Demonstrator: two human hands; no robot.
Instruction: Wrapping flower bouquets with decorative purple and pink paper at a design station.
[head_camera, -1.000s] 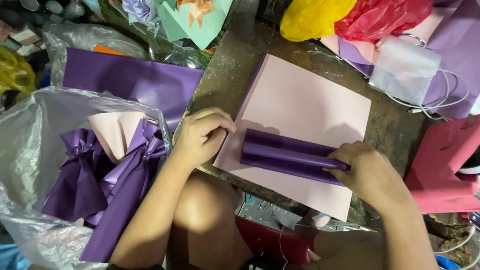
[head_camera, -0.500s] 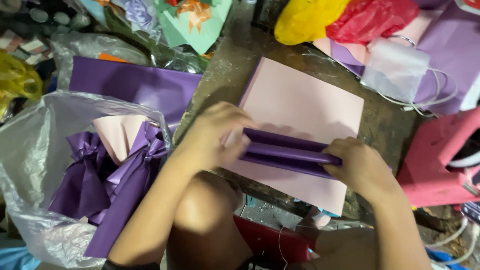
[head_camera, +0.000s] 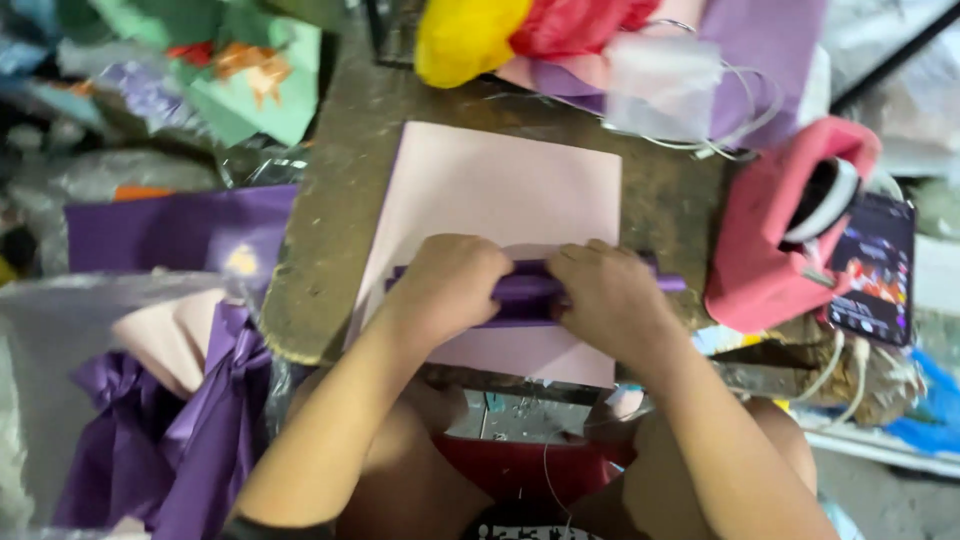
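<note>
Pink paper sheet (head_camera: 500, 190) covers my worn wooden bench (head_camera: 330, 240), and across its near half the folded purple strip (head_camera: 530, 290) runs left to right, pinched at its middle between my left hand (head_camera: 450, 285) and right hand (head_camera: 610, 295), knuckles nearly touching.

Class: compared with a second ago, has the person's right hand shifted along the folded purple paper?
Yes. The right hand has slid inward along the purple paper toward the left hand, over the pink sheet.
</note>
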